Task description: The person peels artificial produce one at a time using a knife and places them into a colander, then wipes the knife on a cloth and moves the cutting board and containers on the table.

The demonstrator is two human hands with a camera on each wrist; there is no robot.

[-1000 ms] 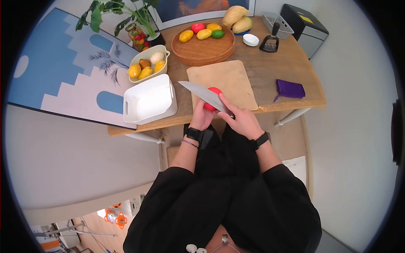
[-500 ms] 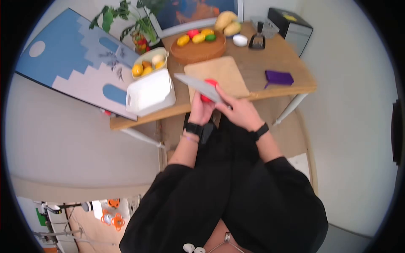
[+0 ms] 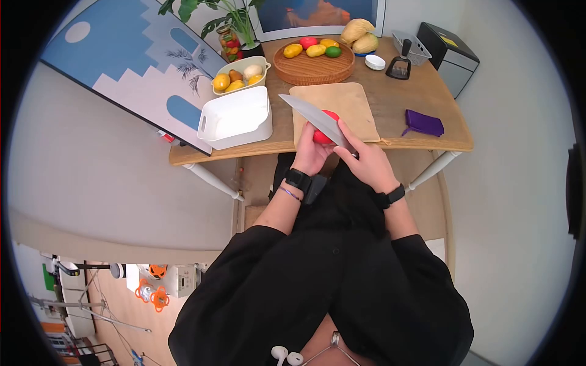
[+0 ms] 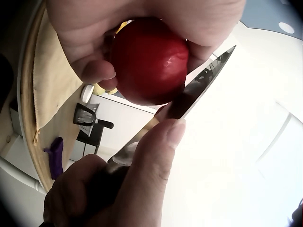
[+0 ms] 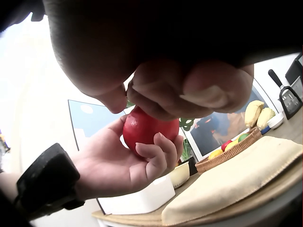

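Note:
A round red fruit (image 3: pixel 323 138) is gripped in the left hand (image 3: pixel 311 155), above the near edge of a beige mat (image 3: pixel 354 104). The right hand (image 3: pixel 371 166) holds a large knife (image 3: pixel 314 116) by its handle, the blade slanting up and left across the fruit. In the left wrist view the blade (image 4: pixel 203 82) lies against the side of the fruit (image 4: pixel 149 61), with the right thumb (image 4: pixel 154 161) close to it. The left fingers curl round the fruit (image 5: pixel 149 130) in the right wrist view, where the right hand (image 5: pixel 156 80) hides the knife.
Left of the mat stand a white bin (image 3: pixel 235 119) and a cream basket (image 3: pixel 268 66) of yellow and brown produce. A round wicker tray (image 3: pixel 314 74) with fruit is behind. At the right are a purple pouch (image 3: pixel 424 123), a white bowl (image 3: pixel 375 62) and a black-handled utensil (image 3: pixel 399 68).
The head view has shifted, so the table and hands appear in different places. Both hands keep their hold on the fruit and the knife, with the blade still across the fruit.

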